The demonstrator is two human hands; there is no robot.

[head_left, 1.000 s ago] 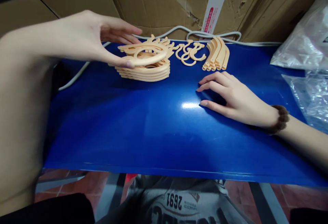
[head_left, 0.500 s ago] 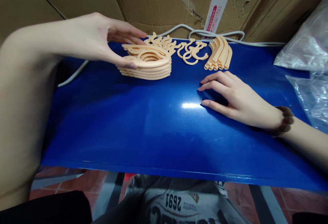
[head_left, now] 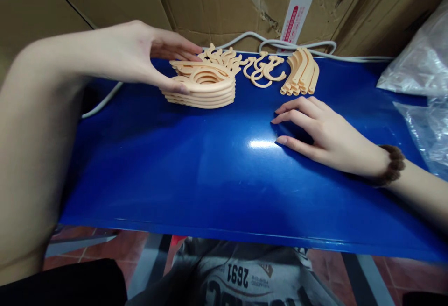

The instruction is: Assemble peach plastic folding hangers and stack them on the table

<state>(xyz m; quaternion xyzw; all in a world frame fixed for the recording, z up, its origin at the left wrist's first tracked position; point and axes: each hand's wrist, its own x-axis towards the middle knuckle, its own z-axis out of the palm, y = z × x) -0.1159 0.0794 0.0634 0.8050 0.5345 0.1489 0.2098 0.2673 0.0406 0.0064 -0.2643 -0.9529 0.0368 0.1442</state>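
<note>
My left hand (head_left: 147, 58) reaches around a stack of cream-coloured curved plastic pieces (head_left: 210, 96). Its thumb lies against the near side and its fingers stretch along the far side, where their contact is partly hidden. The stacked pieces have rounded openings. My right hand (head_left: 315, 131) rests on the blue table with bent fingers apart and holds nothing. Just beyond it is a bundle of cream curved tubes (head_left: 301, 72). Several loose cream hooks (head_left: 262, 70) lie between the stack and the tubes. Behind the stack sits a heap of smaller wavy cream hooks (head_left: 226, 58).
The blue tabletop (head_left: 182, 170) has its near edge above my lap. Cardboard boxes (head_left: 217, 7) stand along the back. A white cable (head_left: 245, 37) runs behind the parts. Clear plastic bags (head_left: 416, 63) lie at the right.
The view has shifted very slightly. Both hands and the plastic parts keep practically the same places relative to each other.
</note>
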